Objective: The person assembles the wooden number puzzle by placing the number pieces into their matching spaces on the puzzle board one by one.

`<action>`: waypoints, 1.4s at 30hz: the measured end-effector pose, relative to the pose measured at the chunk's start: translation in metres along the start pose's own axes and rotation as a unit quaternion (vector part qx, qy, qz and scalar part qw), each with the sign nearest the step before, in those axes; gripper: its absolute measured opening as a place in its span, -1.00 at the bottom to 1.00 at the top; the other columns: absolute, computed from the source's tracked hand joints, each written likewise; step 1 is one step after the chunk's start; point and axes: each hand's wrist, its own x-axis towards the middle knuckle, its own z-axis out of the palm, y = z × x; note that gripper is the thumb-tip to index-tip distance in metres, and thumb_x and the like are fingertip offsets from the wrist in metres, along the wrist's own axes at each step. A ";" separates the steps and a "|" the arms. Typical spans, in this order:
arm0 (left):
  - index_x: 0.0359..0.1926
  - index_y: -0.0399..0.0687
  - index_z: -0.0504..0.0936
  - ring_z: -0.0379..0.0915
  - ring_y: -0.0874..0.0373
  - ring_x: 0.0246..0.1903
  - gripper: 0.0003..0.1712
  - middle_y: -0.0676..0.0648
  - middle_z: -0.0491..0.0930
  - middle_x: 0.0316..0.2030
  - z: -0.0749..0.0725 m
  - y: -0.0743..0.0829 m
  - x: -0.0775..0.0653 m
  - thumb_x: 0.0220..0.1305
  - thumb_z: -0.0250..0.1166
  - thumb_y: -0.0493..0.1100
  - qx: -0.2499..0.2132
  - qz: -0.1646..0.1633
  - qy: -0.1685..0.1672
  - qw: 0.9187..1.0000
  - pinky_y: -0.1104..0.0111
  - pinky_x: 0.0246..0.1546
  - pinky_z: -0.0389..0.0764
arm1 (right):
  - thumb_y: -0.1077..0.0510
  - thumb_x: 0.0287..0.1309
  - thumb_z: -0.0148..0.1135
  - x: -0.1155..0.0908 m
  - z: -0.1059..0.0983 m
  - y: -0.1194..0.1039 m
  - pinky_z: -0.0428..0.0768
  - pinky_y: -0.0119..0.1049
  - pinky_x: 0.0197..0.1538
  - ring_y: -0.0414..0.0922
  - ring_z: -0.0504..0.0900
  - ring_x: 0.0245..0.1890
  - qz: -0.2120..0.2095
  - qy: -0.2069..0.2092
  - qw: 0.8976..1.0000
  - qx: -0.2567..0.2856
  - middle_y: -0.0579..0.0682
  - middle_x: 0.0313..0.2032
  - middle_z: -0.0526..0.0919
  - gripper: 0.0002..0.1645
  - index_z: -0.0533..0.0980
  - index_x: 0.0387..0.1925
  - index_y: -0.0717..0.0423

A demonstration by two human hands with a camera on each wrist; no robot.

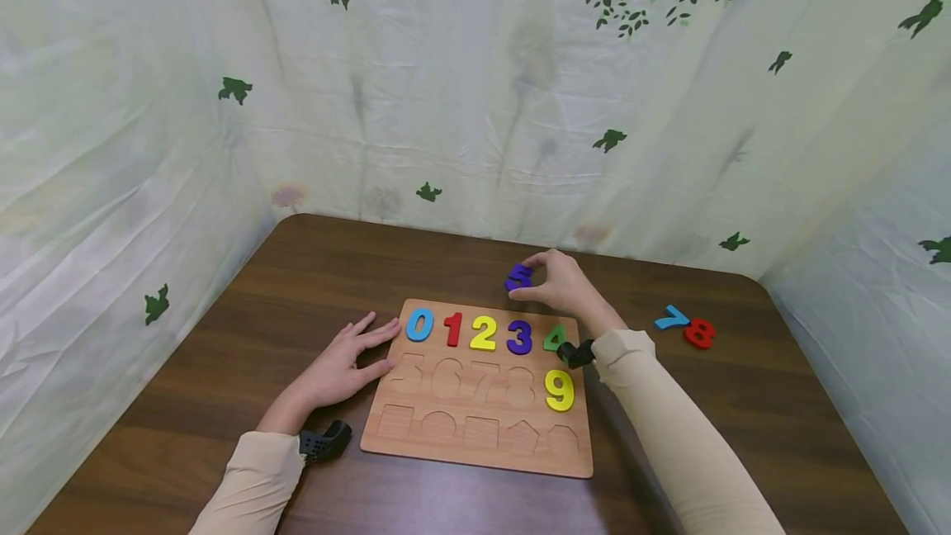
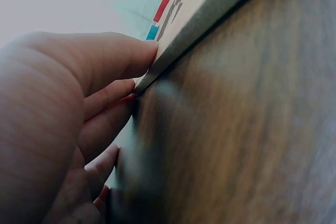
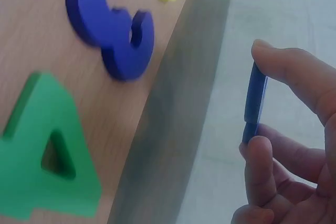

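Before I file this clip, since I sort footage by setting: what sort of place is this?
Probably a small indoor booth set up for filming or play: leaf-printed cloth hangs along three sides of a table, with a number board lying on top.

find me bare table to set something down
The table is bare left of the left hand, and right of the right sleeve, on the near side of the 7 and 8. It is crowded behind the board, where the right hand holds the 5.
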 end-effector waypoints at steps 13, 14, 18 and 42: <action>0.56 -0.09 0.45 -0.09 -0.41 0.67 -0.28 -0.19 0.38 0.58 0.000 -0.001 0.000 0.49 0.38 -0.02 0.000 0.002 -0.002 1.000 -0.43 0.61 -0.14 | -0.15 0.15 0.65 -0.013 0.015 -0.029 0.66 0.04 0.31 0.12 0.64 0.23 -0.026 -0.004 1.000 -0.015 0.16 0.26 0.63 -0.19 0.62 0.31 0.17; 0.56 -0.09 0.45 -0.09 -0.41 0.67 -0.28 -0.19 0.38 0.58 0.001 -0.001 0.000 0.49 0.38 -0.02 0.000 0.003 -0.002 1.000 -0.43 0.61 -0.14 | -0.16 0.15 0.65 -0.013 0.016 -0.031 0.68 0.03 0.28 0.12 0.64 0.22 -0.030 -0.006 0.999 -0.015 0.16 0.26 0.63 -0.19 0.62 0.31 0.17; 0.56 -0.10 0.45 -0.09 -0.41 0.67 -0.29 -0.20 0.38 0.58 0.001 -0.001 0.000 0.49 0.38 -0.04 0.000 0.004 -0.002 1.000 -0.43 0.61 -0.14 | -0.16 0.11 0.68 -0.016 0.022 -0.037 0.74 -0.13 0.01 0.03 0.70 -0.05 -0.038 -0.006 0.999 -0.004 0.13 0.25 0.61 -0.18 0.63 0.30 0.15; 0.56 -0.11 0.45 -0.08 -0.42 0.67 -0.34 -0.20 0.38 0.57 0.000 -0.003 0.001 0.53 0.32 -0.09 0.001 0.011 -0.003 1.000 -0.44 0.60 -0.14 | -0.17 0.10 0.67 -0.032 0.054 -0.070 0.61 -0.35 -0.20 -0.20 0.58 -0.35 -0.081 -0.033 0.996 0.005 0.05 0.16 0.65 -0.22 0.66 0.25 0.12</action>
